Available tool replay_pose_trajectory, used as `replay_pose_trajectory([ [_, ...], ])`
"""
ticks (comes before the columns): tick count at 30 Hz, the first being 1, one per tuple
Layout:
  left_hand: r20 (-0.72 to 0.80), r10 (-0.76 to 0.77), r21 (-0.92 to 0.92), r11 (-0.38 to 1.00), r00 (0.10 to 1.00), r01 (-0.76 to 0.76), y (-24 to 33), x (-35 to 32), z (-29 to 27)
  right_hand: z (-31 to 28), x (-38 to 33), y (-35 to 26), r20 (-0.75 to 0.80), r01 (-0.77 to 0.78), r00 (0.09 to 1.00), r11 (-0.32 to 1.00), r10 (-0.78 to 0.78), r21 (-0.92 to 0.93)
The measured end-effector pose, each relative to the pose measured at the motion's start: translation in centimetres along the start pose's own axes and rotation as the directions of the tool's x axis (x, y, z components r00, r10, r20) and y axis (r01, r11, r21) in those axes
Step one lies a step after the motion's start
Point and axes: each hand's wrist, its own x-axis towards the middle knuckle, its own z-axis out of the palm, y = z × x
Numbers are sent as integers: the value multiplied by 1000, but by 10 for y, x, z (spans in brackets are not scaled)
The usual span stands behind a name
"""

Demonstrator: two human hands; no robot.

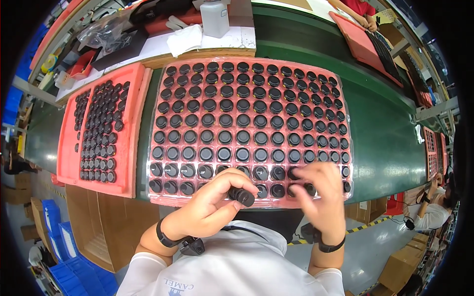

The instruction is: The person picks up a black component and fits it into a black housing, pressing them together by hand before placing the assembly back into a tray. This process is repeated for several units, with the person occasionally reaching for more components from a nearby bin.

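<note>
My left hand is closed around a short black cylindrical part, pinched between thumb and fingers just above the near edge of a tray. The clear plastic tray has a pink layer under it and rows of similar black round-topped parts, each in its own pocket. Over the tray's near right corner, my right hand is blurred by motion. Its thumb and fingers are spread, with their tips next to black parts in the nearest rows. Both hands hide some pockets.
A pink foam tray with smaller black parts lies on the left. Behind are a white bottle and a white cloth on a raised board. The green table extends right. A co-worker's hands are at the far right, near another pink tray.
</note>
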Motion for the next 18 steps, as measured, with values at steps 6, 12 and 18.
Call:
replay_pose_trajectory([
  [6, -23, 11, -40, 999, 1000, -12, -1, -2, 8, 21, 5, -37, -8, 152, 985, 834, -174, 530],
  [12, -34, -47, -10, 999, 998, 47, 5, -5, 9, 27, 1, -33, 6, 93, 992, 780, -124, 619],
  [18, -77, -70, 91, 993, 995, 77, 6, -4, 3, 4, -9, 7, 17, -66, 998, 865, 66, 498],
])
